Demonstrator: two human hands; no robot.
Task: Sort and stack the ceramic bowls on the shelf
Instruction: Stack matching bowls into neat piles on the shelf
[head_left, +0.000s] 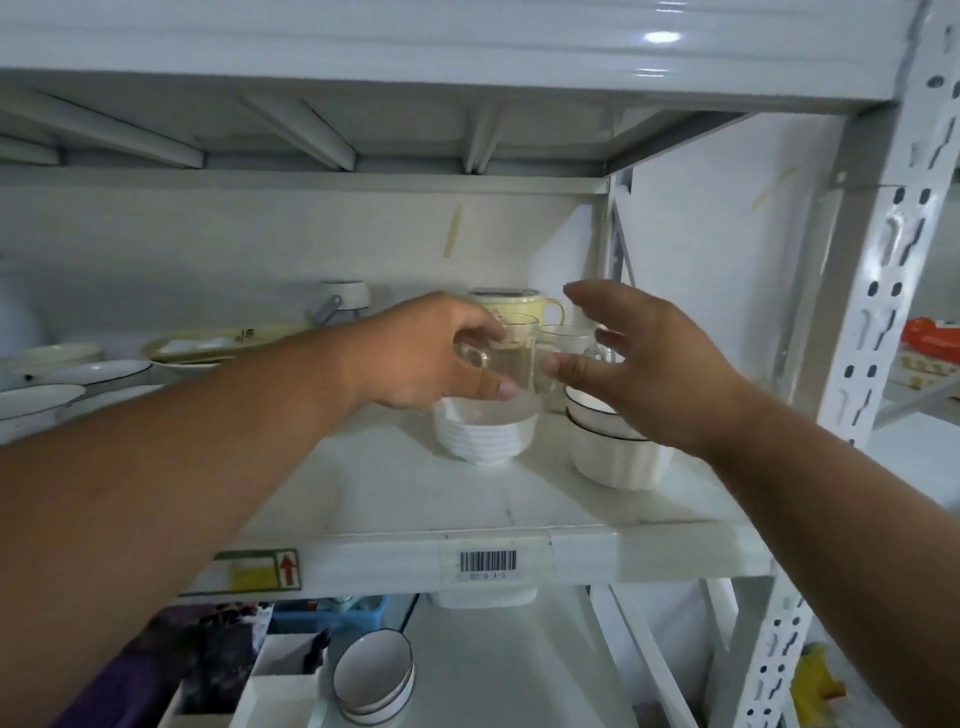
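My left hand (426, 358) grips a clear glass cup (511, 358) and holds it just above a stack of white ribbed bowls (485, 436) on the shelf (395, 499). To the right, my right hand (639, 374) hovers with spread fingers over a stack of white bowls with black rims (613, 452), holding nothing. A second clear glass (563, 340) stands behind the held one.
A pale yellow mug (519, 306) and a white handled pot (343, 301) stand at the back. Plates and black-rimmed dishes (78, 374) fill the shelf's left side. Below, more rimmed bowls (374, 675) sit on the lower shelf. The perforated upright (878, 322) bounds the right.
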